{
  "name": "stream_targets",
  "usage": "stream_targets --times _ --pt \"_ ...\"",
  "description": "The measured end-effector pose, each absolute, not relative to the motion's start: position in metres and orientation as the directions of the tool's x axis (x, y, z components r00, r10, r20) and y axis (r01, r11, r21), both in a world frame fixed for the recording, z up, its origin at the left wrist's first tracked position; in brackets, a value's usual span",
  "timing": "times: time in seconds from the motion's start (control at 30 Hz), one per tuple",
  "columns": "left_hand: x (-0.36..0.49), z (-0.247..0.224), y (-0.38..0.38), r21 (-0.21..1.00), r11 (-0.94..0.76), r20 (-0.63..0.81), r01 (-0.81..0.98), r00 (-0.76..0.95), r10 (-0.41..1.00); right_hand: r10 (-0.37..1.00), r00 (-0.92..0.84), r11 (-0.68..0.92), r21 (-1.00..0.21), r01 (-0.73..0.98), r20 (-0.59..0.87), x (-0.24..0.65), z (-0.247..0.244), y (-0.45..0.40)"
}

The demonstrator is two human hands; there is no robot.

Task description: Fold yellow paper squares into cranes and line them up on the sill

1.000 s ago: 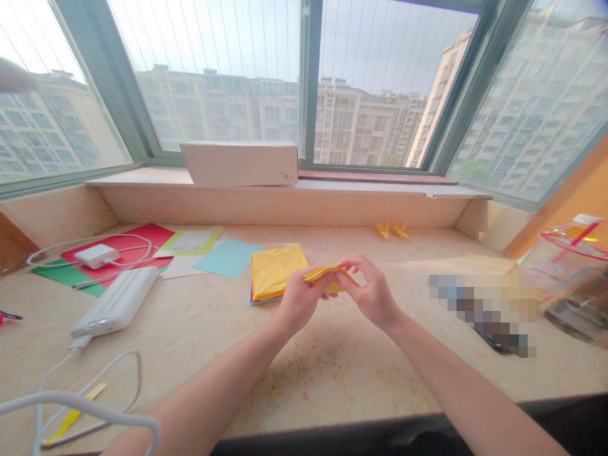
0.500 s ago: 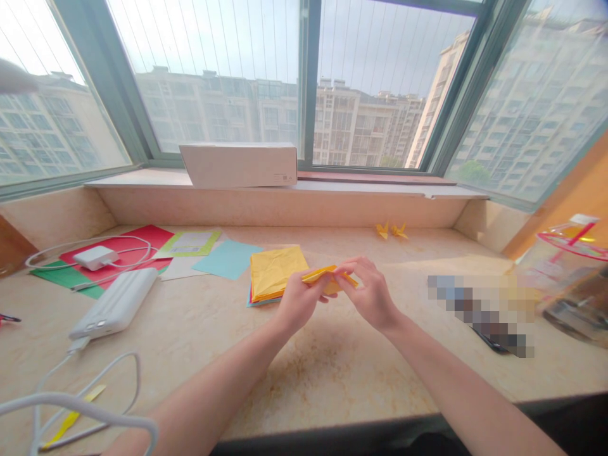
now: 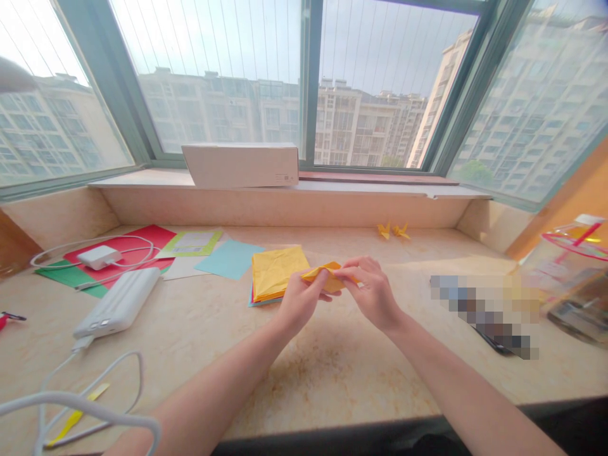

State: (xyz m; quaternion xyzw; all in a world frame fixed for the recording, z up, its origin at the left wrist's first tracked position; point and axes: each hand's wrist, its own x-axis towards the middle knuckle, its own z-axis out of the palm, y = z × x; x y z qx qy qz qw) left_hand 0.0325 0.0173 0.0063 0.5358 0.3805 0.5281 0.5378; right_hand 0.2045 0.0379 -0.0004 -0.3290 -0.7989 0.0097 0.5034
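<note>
Between my two hands, above the counter, is a small folded piece of yellow paper [image 3: 327,273]. My left hand [image 3: 304,297] is closed on its left part, the thumb lying on top. On the right side, my right hand [image 3: 370,288] pinches the paper between thumb and fingers. The fingers cover much of the paper, so its exact folds are hard to make out. Just left of my hands lies a stack of origami paper [image 3: 278,269], yellow on top with blue and red edges showing below. Two yellow paper cranes [image 3: 392,231] stand at the back right.
Loose coloured sheets [image 3: 230,258] lie at the back left. A white power bank [image 3: 118,301], charger [image 3: 99,256] and white cables [image 3: 85,405] occupy the left. At the right are a pixelated dark object [image 3: 489,320] and a clear container [image 3: 577,272]. A white box [image 3: 242,166] rests on the sill.
My left thumb has shifted right over the yellow paper, and more of its face shows. My right fingers have changed their pinch slightly. The whole view has shifted a little.
</note>
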Motion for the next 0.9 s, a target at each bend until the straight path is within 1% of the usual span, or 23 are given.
stream_targets --times 0.07,0.17,0.33,0.5,0.57,0.73,0.9 --pt "0.033 0.007 0.016 0.975 -0.131 0.160 -0.181 0.156 0.975 0.506 -0.298 0.796 -0.305 0.523 0.809 0.205 -0.001 0.038" --pt "0.033 0.006 0.016 0.970 -0.126 0.161 -0.208 0.157 0.974 0.492 -0.313 0.803 -0.284 0.524 0.813 0.206 0.000 0.038" --pt "0.033 0.005 0.017 0.962 -0.102 0.146 -0.253 0.160 0.976 0.504 -0.311 0.809 -0.314 0.497 0.806 0.207 0.004 0.037" --pt "0.033 0.007 0.017 0.968 -0.101 0.142 -0.231 0.169 0.975 0.514 -0.337 0.819 -0.333 0.468 0.789 0.209 0.006 0.037" --pt "0.032 0.007 0.017 0.966 -0.111 0.151 -0.234 0.163 0.975 0.536 -0.323 0.812 -0.370 0.452 0.780 0.208 0.007 0.036" --pt "0.032 0.008 0.018 0.962 -0.127 0.169 -0.241 0.160 0.972 0.667 -0.189 0.726 -0.571 0.383 0.721 0.204 0.010 0.034" --pt "0.032 0.011 0.017 0.958 -0.135 0.176 -0.253 0.146 0.973 0.724 -0.136 0.676 -0.657 0.333 0.676 0.204 0.009 0.036"
